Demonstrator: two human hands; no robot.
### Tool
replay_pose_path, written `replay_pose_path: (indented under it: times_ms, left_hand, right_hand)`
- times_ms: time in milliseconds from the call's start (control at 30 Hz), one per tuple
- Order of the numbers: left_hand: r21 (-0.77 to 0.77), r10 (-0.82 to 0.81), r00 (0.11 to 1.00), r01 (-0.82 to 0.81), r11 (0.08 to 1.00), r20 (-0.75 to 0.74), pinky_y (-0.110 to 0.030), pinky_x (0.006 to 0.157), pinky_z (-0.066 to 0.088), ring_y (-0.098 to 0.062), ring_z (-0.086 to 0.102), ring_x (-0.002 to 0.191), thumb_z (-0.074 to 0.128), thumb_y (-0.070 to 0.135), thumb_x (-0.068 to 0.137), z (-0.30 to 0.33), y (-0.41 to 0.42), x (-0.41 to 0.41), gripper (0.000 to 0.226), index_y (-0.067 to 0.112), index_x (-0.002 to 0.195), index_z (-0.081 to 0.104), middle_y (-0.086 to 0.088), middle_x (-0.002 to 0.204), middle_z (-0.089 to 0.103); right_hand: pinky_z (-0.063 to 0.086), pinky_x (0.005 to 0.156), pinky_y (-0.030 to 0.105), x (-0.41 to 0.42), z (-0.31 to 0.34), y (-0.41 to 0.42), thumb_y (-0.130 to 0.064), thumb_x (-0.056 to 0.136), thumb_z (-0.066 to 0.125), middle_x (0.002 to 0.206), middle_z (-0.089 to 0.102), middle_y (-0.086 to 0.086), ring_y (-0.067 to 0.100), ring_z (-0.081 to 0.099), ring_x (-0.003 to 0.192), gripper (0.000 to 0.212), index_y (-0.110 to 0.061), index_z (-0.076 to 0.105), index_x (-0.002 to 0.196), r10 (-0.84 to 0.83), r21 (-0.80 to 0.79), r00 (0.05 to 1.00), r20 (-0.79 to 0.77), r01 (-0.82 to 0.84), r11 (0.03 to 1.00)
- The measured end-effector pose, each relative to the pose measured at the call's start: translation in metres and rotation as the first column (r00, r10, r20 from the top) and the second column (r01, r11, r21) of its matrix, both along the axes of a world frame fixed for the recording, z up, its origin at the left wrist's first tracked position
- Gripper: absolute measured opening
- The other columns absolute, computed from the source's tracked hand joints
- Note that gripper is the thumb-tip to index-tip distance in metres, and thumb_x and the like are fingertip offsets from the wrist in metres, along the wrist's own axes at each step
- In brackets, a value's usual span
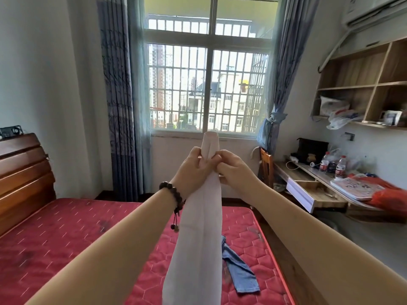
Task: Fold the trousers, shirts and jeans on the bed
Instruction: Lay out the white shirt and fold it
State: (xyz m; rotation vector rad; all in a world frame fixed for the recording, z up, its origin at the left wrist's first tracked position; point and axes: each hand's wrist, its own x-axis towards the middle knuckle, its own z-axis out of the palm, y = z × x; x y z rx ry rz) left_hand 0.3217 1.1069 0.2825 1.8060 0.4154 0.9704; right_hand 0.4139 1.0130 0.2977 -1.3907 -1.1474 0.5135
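A person stands at the foot side of a bed (66, 238) with a bare red quilted mattress, both arms stretched forward and raised. The left hand (193, 170) and right hand (233, 170) are both closed on a long pale garment (198, 238), pinching it near its upper end from either side; a short length stands up above the fingers while the rest hangs down in a narrow folded strip toward the bottom edge of the view, above the mattress. A dark bead bracelet (174, 194) circles the left wrist.

A pair of blue jeans (240, 269) lies crumpled on the mattress near its right edge, partly hidden behind the hanging garment. The rest of the mattress surface in view is open, from the wooden headboard (24, 172) at left across to the right edge.

A narrow strip of dark floor runs between the bed's right edge and a wooden desk (312, 190), whose white-fronted drawer (301, 194) stands pulled out into that gap. On the desk sit two water bottles (340, 167) with red labels, a flat tray-like item and an orange-red bag (387, 192). Wall shelves (363, 84) above hold a white plastic bag (341, 117) in the lower left compartment; the upper compartments look bare. A barred window (207, 84) with blue curtains fills the far wall.
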Motion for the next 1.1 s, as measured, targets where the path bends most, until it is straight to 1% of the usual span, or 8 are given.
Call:
replay_pose_path:
  times_ms: [133,267,367,467,600,833,933,1100]
  left_hand:
    - [0.055,-0.047,0.997,0.051,0.997,-0.066,-0.031,0.07,0.059,-0.015,0.067,0.08,0.07,0.024,0.086,-0.001,0.012,-0.013,0.032,0.01,0.108,0.05,-0.008,0.096,0.067]
    - [0.013,-0.064,0.996,0.065,0.998,-0.055,-0.035,0.072,0.058,-0.018,0.065,0.081,0.061,0.015,0.092,0.002,0.021,-0.023,0.021,0.004,0.108,0.053,-0.02,0.107,0.064]
    - [0.08,-0.062,0.994,0.069,0.994,-0.091,-0.039,0.079,0.055,-0.017,0.061,0.082,0.059,0.01,0.092,0.006,0.022,-0.025,0.014,0.004,0.105,0.057,-0.016,0.101,0.063]
    - [0.19,-0.114,0.986,0.137,0.972,-0.123,-0.022,0.075,0.048,-0.007,0.057,0.079,0.06,0.003,0.09,0.009,0.018,-0.019,0.012,0.002,0.102,0.059,-0.007,0.093,0.06]
    - [0.155,-0.088,0.995,0.093,0.983,-0.039,-0.023,0.066,0.047,-0.011,0.058,0.071,0.067,0.003,0.085,0.008,0.016,-0.017,0.017,0.006,0.1,0.059,-0.008,0.085,0.059]
    - [0.437,0.193,0.981,-0.184,0.88,0.026,-0.012,0.055,0.039,-0.001,0.051,0.056,0.056,-0.004,0.079,-0.035,0.01,-0.027,0.026,0.021,0.075,0.063,0.01,0.073,0.06]
    - [0.468,0.22,0.975,-0.185,0.864,-0.02,-0.026,0.067,0.047,-0.005,0.053,0.065,0.056,0.017,0.075,-0.05,-0.002,-0.026,0.017,0.015,0.074,0.073,0.003,0.077,0.063]
    - [0.585,0.445,0.853,-0.221,0.781,-0.273,-0.037,0.09,0.046,-0.021,0.057,0.092,0.049,0.073,0.074,-0.069,-0.019,-0.006,0.067,0.016,0.103,0.067,0.002,0.1,0.055]
  right_hand:
    - [0.052,0.086,0.022,0.002,0.006,-0.011,0.016,0.088,0.039,0.11,0.065,0.008,0.013,0.062,0.095,0.04,-0.001,0.065,0.113,0.172,-0.023,0.982,-0.073,-0.174,0.985]
    - [0.045,0.096,0.021,0.017,0.027,-0.018,0.001,0.088,0.057,0.115,0.059,-0.008,0.006,0.055,0.108,0.03,-0.016,0.073,0.107,-0.075,-0.002,0.813,0.577,0.094,0.996]
    - [0.039,0.103,0.031,0.028,0.053,-0.023,-0.019,0.082,0.073,0.127,0.045,-0.009,0.01,0.045,0.119,0.047,-0.024,0.056,0.126,-0.133,0.078,0.67,0.731,0.111,0.991]
    - [0.033,0.089,0.009,0.025,0.073,-0.012,-0.033,0.074,0.08,0.131,0.044,-0.014,0.002,0.041,0.114,0.074,-0.032,0.043,0.138,0.022,-0.083,0.549,0.835,0.087,0.993]
    - [0.04,0.067,0.016,0.025,0.087,0.004,-0.033,0.076,0.077,0.08,0.057,-0.014,0.009,0.054,0.082,0.02,-0.023,0.07,0.092,0.128,-0.21,0.345,0.93,0.213,0.954]
    - [0.05,0.084,0.039,0.031,0.081,0.011,-0.032,0.076,0.071,0.078,0.059,-0.007,0.015,0.055,0.084,0.016,-0.017,0.072,0.082,-0.011,-0.097,0.291,0.957,0.354,0.93]
    - [0.051,0.079,0.04,0.029,0.082,0.011,-0.028,0.075,0.068,0.075,0.062,-0.002,0.018,0.058,0.081,0.014,-0.014,0.071,0.075,-0.074,-0.053,0.309,0.948,0.381,0.923]
    - [0.05,0.071,0.036,0.021,0.086,0.012,-0.021,0.073,0.07,0.079,0.066,0.012,0.015,0.055,0.074,0.016,-0.005,0.069,0.072,-0.118,-0.02,0.343,0.932,0.375,0.927]
